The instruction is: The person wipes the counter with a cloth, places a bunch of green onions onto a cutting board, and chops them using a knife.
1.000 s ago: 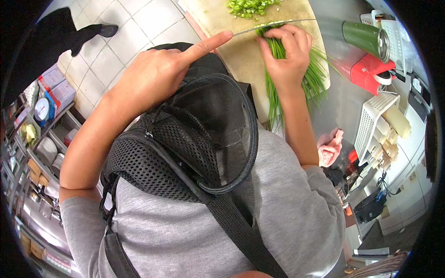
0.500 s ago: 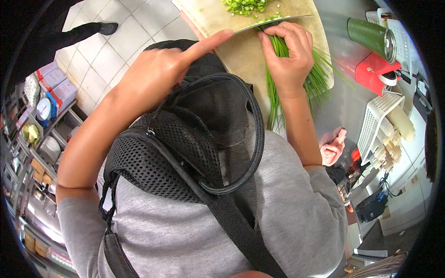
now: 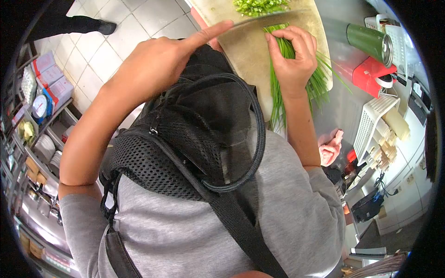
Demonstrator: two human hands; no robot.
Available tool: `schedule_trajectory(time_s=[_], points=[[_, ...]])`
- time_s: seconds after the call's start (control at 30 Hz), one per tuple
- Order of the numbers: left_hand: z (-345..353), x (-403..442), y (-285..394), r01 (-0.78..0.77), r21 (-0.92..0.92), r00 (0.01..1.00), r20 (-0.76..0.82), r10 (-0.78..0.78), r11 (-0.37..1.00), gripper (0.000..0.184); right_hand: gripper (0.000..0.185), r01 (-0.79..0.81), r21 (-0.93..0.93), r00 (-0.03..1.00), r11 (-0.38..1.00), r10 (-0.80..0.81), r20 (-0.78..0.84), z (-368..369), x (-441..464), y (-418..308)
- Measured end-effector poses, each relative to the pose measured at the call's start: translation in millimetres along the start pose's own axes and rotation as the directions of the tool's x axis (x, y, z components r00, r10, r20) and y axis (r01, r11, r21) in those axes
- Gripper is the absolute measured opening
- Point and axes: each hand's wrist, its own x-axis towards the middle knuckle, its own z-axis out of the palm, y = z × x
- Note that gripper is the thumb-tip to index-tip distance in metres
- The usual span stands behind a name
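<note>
Knife (image 3: 273,17) is shifted away from the cut ends of the green stalks (image 3: 276,83) since the earlier frame, leaving a narrow strip of board between them. Left to right, with clock positions taken about the centre of the view: at ten o'clock, boxes (image 3: 58,90) carry print too small to read, and the dial of a scale (image 3: 40,106) beside them is equally illegible. At eleven o'clock, the left hand (image 3: 162,65) is closed at the knife's near end, the handle hidden beneath it, with the index finger extended along the blade; should that finger slide, control of the edge could be lost. Between twelve and one o'clock, chopped green pieces (image 3: 259,5) lie on the cutting board (image 3: 250,69) just beyond the blade; a wide sweep could scatter them. Between one and two o'clock, the stalks lie on the board, their far ends pinched between thumb and curled fingers of the right hand (image 3: 296,60). The fingertips sit close behind the cut ends, so a stroke placed too near the body could nick them; a looser pinch might let stalks splay and cut unevenly. At two o'clock, a green canister (image 3: 368,42) and a red box (image 3: 369,76) show no readable brand.
</note>
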Motion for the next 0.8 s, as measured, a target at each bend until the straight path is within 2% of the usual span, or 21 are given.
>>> schedule_trajectory(time_s=[0.1, 0.5, 0.7, 0.8], points=[[4, -3, -3, -0.018, -0.048, 0.997, -0.079, 0.014, 0.999, 0.083, 0.02, -0.01, 0.002, 1.0, 1.0, 0.01, -0.003, 0, 0, 0], [5, -3, 14, -0.127, -0.039, 0.991, -0.053, 0.124, 0.991, 0.089, 0.02, -0.004, -0.021, 1.0, 1.0, 0.004, -0.008, 0, -2, 1], [10, -23, -1, -0.12, -0.014, 0.991, -0.056, 0.119, 0.993, 0.091, 0.021, -0.017, -0.022, 1.0, 1.0, 0.016, -0.015, 2, -4, 4], [-3, -29, 3, -0.031, -0.11, 0.997, 0.071, 0.039, 0.993, 0.092, 0.02, -0.034, -0.023, 0.999, 0.999, 0.034, -0.017, 1, -1, 1]])
